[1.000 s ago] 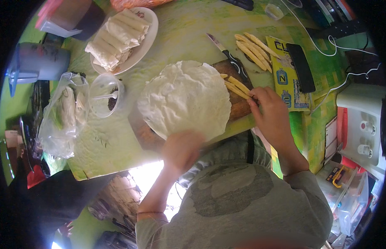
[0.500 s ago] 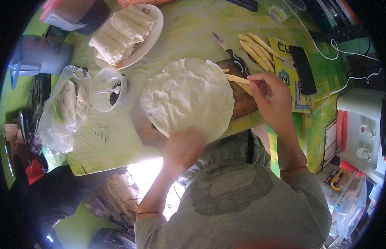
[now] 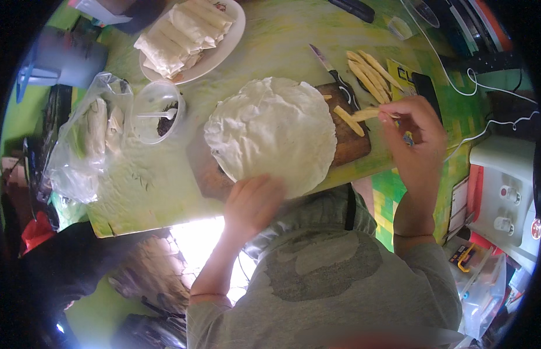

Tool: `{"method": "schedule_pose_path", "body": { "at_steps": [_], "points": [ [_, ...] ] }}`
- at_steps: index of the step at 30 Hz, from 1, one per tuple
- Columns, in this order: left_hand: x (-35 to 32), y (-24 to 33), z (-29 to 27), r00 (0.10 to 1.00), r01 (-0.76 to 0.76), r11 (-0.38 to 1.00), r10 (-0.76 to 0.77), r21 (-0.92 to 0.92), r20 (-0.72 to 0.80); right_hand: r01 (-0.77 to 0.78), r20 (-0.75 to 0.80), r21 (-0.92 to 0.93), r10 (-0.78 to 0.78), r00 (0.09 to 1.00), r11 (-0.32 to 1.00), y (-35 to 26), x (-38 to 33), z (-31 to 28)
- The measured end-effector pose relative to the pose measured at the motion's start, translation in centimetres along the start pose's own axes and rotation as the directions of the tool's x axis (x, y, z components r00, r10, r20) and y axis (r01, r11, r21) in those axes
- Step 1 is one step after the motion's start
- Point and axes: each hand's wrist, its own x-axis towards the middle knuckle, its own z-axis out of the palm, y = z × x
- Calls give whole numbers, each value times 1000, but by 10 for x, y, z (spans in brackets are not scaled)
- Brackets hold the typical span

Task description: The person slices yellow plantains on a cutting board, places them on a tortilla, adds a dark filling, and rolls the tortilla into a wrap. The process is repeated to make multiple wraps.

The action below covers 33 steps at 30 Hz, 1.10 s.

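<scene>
Pinching a yellow strip (image 3: 365, 114) in the right hand (image 3: 424, 125), right of the round wrapper (image 3: 273, 136).
Its long axis runs sideways, one end toward the wrapper; the left hand (image 3: 253, 200), nearer, meets the wrapper's near edge, grip unclear.

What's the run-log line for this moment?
left hand: at wrapper's near edge | right hand: pinching yellow strip | wrapper: spread over board | another strip: on board | plate: holds rolls

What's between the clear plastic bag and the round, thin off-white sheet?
Head view: a clear round plastic tub holding a white spoon and dark bits, then bare green tabletop before the sheet.
</scene>
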Motion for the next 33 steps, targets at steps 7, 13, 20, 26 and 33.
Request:
{"method": "schedule_pose_path", "body": {
  "at_steps": [7,13,20,26,33],
  "points": [
    [-3,-2,0,994,-58,997,62,50,-89,95,83,243,-118,990,965,-21,-8,18],
    [-1,2,1,992,-32,993,45,114,-115,90,313,433,-243,918,897,-31,-16,63],
    [-2,1,2,986,-48,988,70,149,-150,-110,512,350,-92,854,930,-10,-29,70],
    [0,1,0,990,-60,987,78,148,-116,168,488,29,-161,858,985,11,-33,67],
    [1,2,-1,994,-7,989,23,145,-104,280,495,-58,-216,842,958,8,-33,65]
  ]
}}
